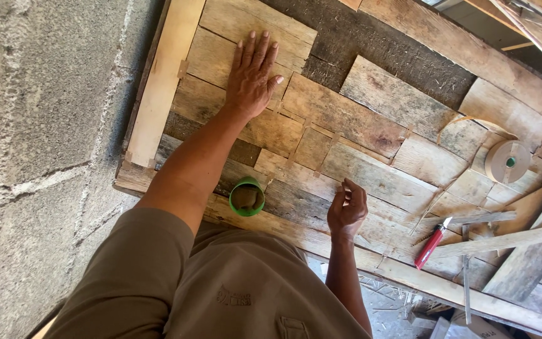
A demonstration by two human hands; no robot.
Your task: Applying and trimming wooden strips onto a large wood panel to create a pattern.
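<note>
My left hand [252, 75] lies flat, fingers spread, on a weathered plank of a patchwork wooden panel [359, 119] made of many short boards. My right hand [347, 209] rests lower on the panel with its fingers curled loosely; whether it pinches something small I cannot tell. A green roll of tape [246, 198] sits on the panel's near edge between my two arms. A red-handled utility knife [432, 242] lies to the right of my right hand.
A round brown roll of tape [507, 161] with a green core lies at the right of the panel. A pale new batten [161, 81] runs along the panel's left side. Grey concrete block wall [39, 138] stands at left. Loose wood strips [509, 238] lie at right.
</note>
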